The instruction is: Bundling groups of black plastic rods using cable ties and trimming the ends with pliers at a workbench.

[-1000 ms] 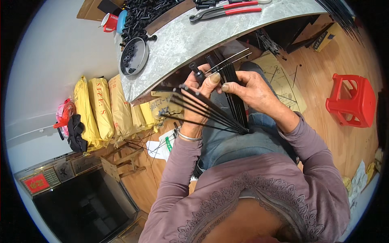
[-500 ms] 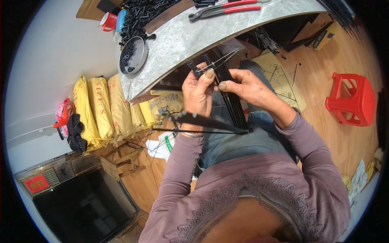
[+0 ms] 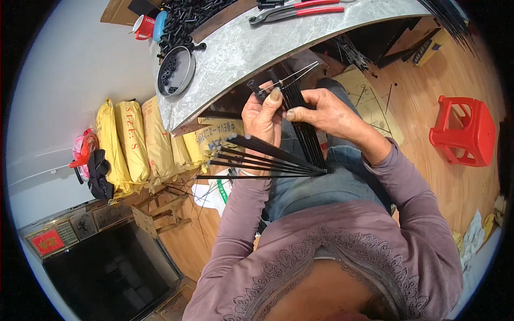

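Note:
Across my lap stands a bundle of thin black ribs, like an umbrella frame (image 3: 307,138), its upper end between my hands. My left hand (image 3: 262,120) is closed round the upper end, thumb pressed beside a short black tube (image 3: 255,86). My right hand (image 3: 332,115) grips the ribs from the other side with thumb and bent fingers. A thin pale wire (image 3: 303,71) crosses the ribs near my left thumb; how it is fastened cannot be seen. From the lower end, more ribs (image 3: 262,160) with pale tips fan out leftward over my left forearm.
The grey table (image 3: 230,64) ahead bears red-handled pliers (image 3: 300,12), a round dish (image 3: 184,72) of small black rings and a heap of black parts (image 3: 187,24). Yellow sacks (image 3: 131,142) stand left, a red stool (image 3: 463,131) right.
The loose ribs at the left have spread into a wider fan, blurred before and clearer now. My hands have barely shifted on the bundle.

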`<state>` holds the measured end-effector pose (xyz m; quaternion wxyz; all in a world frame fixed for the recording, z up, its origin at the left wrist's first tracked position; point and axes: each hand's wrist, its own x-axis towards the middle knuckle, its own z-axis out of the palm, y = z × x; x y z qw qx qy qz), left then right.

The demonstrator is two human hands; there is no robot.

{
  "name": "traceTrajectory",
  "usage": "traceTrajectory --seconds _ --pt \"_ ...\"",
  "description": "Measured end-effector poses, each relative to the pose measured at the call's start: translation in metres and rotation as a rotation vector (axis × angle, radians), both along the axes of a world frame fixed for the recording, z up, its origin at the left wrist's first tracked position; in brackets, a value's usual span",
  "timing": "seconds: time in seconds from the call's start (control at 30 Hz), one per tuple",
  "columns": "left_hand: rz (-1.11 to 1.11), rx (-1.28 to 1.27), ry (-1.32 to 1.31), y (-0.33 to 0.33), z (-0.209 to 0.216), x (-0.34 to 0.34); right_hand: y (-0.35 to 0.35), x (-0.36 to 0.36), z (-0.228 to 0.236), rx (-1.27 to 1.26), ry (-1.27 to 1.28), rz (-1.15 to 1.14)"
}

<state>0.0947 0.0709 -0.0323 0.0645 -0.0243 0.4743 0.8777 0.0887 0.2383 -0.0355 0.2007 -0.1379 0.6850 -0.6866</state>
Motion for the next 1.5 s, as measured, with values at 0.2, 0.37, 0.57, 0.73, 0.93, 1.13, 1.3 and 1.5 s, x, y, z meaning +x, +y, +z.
traceTrajectory --seconds 0.2,0.37,0.57,0.73,0.93,1.13,1.3,1.5 --pt "-0.03 0.039 0.004 0.0 -0.003 -0.001 0.005 -0.002 0.008 0.039 -0.053 0.045" --pt "-0.099 0.095 0.017 -0.003 -0.005 -0.004 0.004 -0.005 0.002 -0.121 -0.293 0.079" --pt "-0.13 0.213 0.011 -0.01 -0.008 0.0 0.0 -0.002 -0.017 -0.1 -0.311 0.064" --pt "-0.014 0.121 -0.001 0.002 0.006 0.009 -0.003 0.001 -0.021 -0.141 -0.428 0.088" --pt "0.07 -0.366 0.082 -0.002 0.019 0.012 -0.008 0.011 0.001 -0.218 -0.088 -0.148" --pt "0.093 -0.26 -0.004 -0.005 0.017 0.015 -0.009 0.02 0.025 -0.312 -0.011 -0.299" --pt "-0.004 -0.341 0.037 0.0 0.038 0.017 -0.018 0.018 0.022 -0.515 -0.182 -0.168" --pt "0.065 -0.273 0.178 -0.012 0.019 0.001 -0.018 0.019 0.027 -0.426 -0.22 -0.226"
